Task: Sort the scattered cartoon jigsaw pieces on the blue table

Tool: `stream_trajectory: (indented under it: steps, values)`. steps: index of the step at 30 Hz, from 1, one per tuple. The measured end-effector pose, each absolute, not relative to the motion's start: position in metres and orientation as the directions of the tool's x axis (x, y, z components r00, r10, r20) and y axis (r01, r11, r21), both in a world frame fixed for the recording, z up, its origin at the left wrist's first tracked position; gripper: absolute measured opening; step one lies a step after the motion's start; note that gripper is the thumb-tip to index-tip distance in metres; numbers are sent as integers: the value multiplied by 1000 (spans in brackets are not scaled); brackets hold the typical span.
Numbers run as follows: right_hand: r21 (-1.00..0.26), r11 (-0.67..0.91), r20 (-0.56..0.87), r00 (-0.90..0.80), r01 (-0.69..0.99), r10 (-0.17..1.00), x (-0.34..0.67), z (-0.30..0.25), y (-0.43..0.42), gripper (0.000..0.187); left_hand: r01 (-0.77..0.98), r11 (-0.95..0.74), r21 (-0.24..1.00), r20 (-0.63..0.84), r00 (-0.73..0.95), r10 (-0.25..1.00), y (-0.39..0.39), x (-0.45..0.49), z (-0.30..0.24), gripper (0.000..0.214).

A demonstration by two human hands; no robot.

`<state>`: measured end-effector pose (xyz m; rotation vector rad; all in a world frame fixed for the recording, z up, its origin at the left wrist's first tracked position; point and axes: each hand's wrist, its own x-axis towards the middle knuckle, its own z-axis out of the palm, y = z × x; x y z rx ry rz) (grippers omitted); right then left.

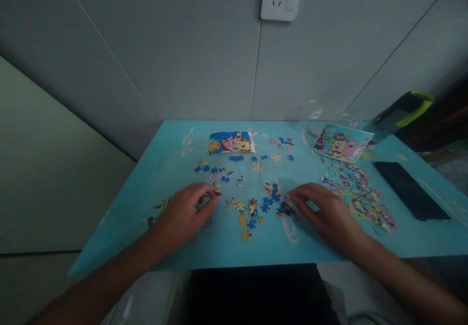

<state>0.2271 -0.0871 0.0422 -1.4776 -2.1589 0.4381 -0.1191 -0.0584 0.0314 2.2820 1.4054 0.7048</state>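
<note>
My left hand [190,205] is closed in a pinch over the left part of the table, with a small puzzle piece [216,194] between thumb and forefinger. My right hand [323,210] has its thumb and forefinger tips together just above a dark cluster of joined puzzle pieces [287,209]; whatever they pinch is too small to make out. Between the hands lie blue joined pieces [268,203] and a column of yellow and blue pieces [252,208]. More blue pieces [210,169] lie in a row beyond my left hand.
A picture card [230,142] lies at the back; a second card [343,143] leans at the back right. Below it spreads a heap of loose puzzle pieces [361,195]. To the right are a black phone-like slab [411,191] and a dark object with a green edge [400,115].
</note>
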Motion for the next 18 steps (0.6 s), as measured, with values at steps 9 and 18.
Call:
stream_trajectory:
  steps: [9, 18]
  values:
    - [-360, 235, 122, -204, 903, 971, 278, 9, -75, 34, 872, -312, 377, 201, 253, 947, -9, -184, -6, 32]
    - [-514, 191, 67, -183, 836, 981, 286, 5, -59, 26, 893, -240, 381, 173, 187, 967, -9, -179, -10, 32]
